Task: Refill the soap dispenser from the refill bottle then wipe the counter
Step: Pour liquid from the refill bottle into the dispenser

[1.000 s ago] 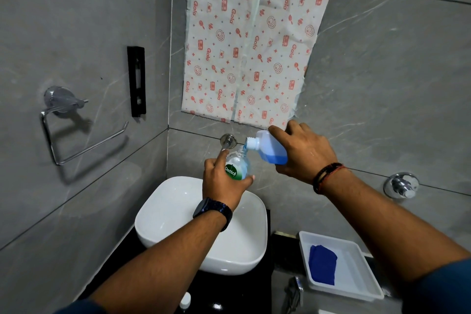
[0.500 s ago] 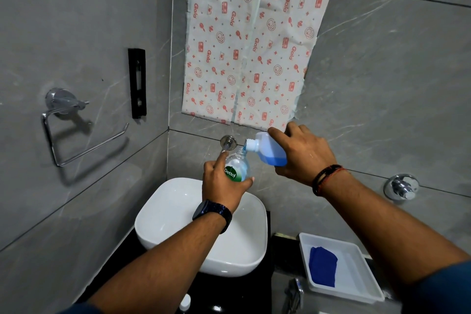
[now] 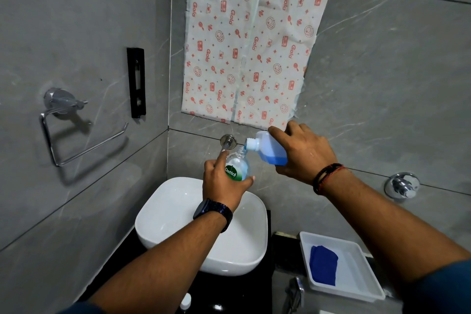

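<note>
My left hand [image 3: 224,181] grips a clear soap dispenser bottle [image 3: 238,167] with a green Dettol label, held above the white basin [image 3: 178,211]. Its top is off. My right hand [image 3: 303,151] holds the translucent refill bottle [image 3: 267,150] tipped to the left, its white neck right over the dispenser's mouth. Blue liquid runs from the neck into the dispenser and pools in the low side of the refill bottle. A folded blue cloth [image 3: 323,264] lies in a white tray [image 3: 362,275] on the counter at lower right.
A chrome wall spout [image 3: 227,141] sticks out just behind the dispenser. A chrome towel ring [image 3: 76,132] and a black bracket [image 3: 136,83] hang on the left wall, a chrome knob [image 3: 402,185] on the right. A small white cap [image 3: 186,301] stands on the black counter [image 3: 224,290].
Both hands and bottles hold nearly the same pose. The refill bottle stays tipped over the dispenser as the blue liquid keeps flowing.
</note>
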Demonstrator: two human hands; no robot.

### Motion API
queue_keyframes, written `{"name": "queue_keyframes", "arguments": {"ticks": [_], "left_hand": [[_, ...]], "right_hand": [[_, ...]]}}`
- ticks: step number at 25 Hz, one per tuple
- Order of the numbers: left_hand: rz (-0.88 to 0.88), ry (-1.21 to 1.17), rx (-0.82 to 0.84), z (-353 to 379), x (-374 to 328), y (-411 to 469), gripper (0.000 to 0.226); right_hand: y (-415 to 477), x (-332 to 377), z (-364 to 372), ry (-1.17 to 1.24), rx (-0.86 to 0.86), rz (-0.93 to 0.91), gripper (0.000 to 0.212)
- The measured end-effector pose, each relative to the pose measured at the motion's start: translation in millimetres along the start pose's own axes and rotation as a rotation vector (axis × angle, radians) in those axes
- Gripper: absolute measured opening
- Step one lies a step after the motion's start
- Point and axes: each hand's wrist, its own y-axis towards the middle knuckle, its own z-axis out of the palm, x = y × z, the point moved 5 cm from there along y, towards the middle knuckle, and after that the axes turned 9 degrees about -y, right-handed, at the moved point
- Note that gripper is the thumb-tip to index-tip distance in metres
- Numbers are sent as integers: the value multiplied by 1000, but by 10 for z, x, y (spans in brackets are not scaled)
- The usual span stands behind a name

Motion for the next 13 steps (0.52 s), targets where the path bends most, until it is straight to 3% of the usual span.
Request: {"name": "queue_keyframes", "arguments": {"ticks": [13], "left_hand": [[0, 2, 8, -7, -2, -18, 90]], "right_hand": [[-12, 14, -13, -14, -16, -11, 80]]}}
